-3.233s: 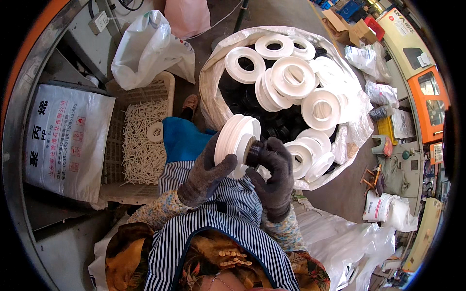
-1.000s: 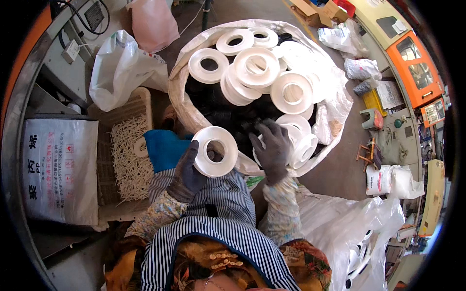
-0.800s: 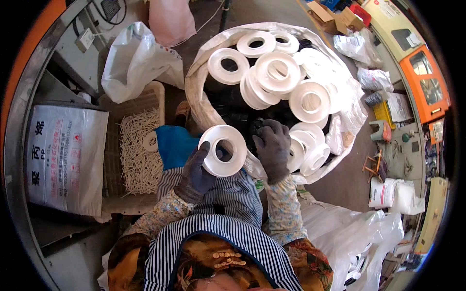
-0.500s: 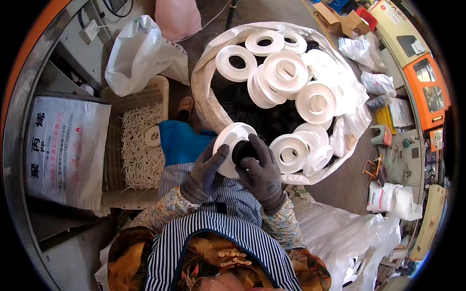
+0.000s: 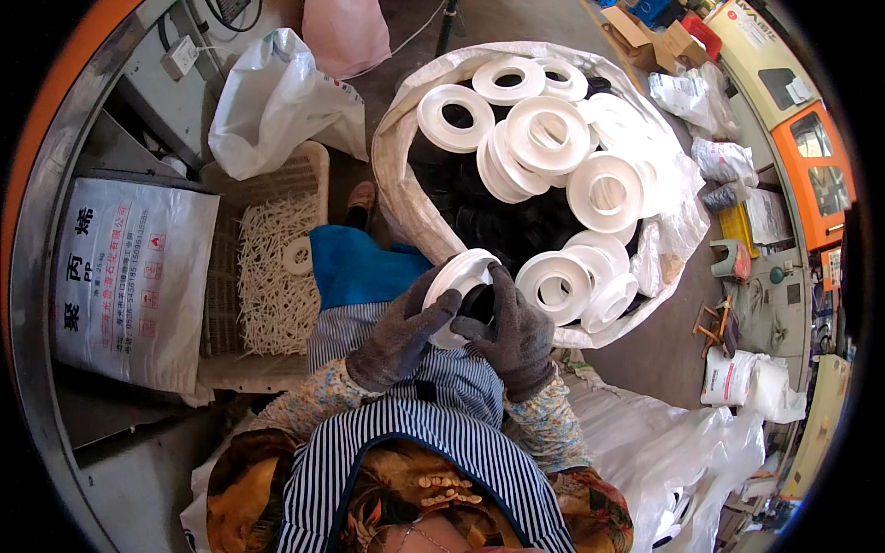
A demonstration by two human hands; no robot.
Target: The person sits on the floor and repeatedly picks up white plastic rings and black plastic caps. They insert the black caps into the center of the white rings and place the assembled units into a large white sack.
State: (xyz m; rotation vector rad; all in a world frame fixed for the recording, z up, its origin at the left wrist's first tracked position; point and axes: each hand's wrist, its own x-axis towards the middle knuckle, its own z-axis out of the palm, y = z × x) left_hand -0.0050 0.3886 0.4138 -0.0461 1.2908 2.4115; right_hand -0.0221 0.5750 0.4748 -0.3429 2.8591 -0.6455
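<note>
Both my hands wear dark grey gloves and meet in front of my striped apron. My left hand [image 5: 398, 337] is closed on the left rim of a white plastic ring [image 5: 449, 279], which stands tilted. With thumb and fingers, my right hand [image 5: 513, 336] grips a black round part [image 5: 477, 302] at the ring's centre. How far the black part sits in the hole is hidden by my fingers. Just beyond, a large woven sack [image 5: 395, 175] holds several white flanged rings [image 5: 548, 135] on top of black parts [image 5: 479, 221].
At left stands a crate [image 5: 321, 175] of thin white sticks with a small white ring [image 5: 297, 255] among them. A printed sack [image 5: 138, 286] lies beside it, a white bag [image 5: 267, 106] behind. Clear plastic sheeting [image 5: 636, 433] spreads at lower right; a small stool [image 5: 717, 327] stands farther right.
The white ring has tipped to a steeper angle between my hands. My right hand has turned slightly and covers more of the black part. The whole view has shifted a little.
</note>
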